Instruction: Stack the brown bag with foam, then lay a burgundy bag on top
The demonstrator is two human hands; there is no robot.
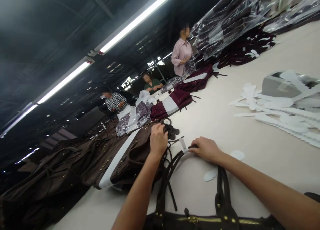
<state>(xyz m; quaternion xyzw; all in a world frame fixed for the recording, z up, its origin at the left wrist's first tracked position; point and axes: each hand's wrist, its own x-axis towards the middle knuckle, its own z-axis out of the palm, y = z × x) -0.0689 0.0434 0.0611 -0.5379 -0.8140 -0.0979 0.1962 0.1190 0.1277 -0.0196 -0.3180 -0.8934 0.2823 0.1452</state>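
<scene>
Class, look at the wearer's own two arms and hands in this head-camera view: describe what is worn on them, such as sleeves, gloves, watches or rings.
Both forearms are bare from where they enter the picture: no sleeve shows on either. The left hand and the right hand wear no gloves. No watch, bracelet or band shows at either wrist, and no ring can be made out on the visible fingers. Both arms look slim and unmarked.

A dark brown strap runs in a curve across the pale table, its end pinched with a white tag on it. A brown bag banded with a white strip lies flat atop a heap of others.
</scene>
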